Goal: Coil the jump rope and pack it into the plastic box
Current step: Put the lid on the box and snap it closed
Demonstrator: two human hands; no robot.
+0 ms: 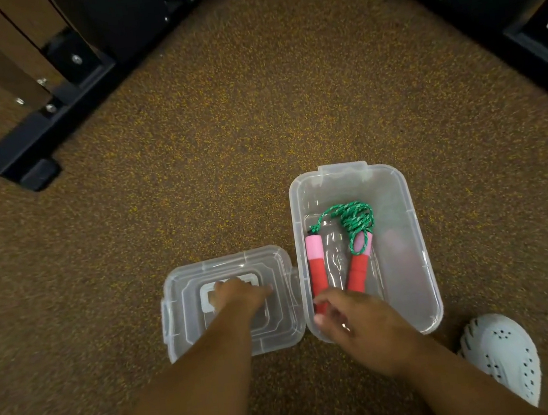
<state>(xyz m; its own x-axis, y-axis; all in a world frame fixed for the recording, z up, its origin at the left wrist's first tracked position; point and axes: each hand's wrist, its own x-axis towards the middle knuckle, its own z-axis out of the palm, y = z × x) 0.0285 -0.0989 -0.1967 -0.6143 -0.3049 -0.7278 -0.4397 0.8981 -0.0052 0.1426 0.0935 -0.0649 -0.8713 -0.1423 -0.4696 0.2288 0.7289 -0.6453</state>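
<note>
The clear plastic box (420, 258) stands open on the carpet at lower right. Inside it lies the jump rope: the green cord (353, 220) is bunched at the far end, and two red and pink handles (317, 267) point toward me. The clear lid (281, 330) lies flat just left of the box. My left hand (238, 296) rests on the lid's middle, over its white handle, with the thumb out to the right. My right hand (355, 318) hovers over the box's near left corner, fingers loosely curled beside the near end of the left handle. That end is hidden.
Speckled brown carpet (255, 123) surrounds the box. Black equipment bases stand at the far left (34, 147) and far right (538, 37). A white perforated shoe (504, 355) sits just right of the box's near corner.
</note>
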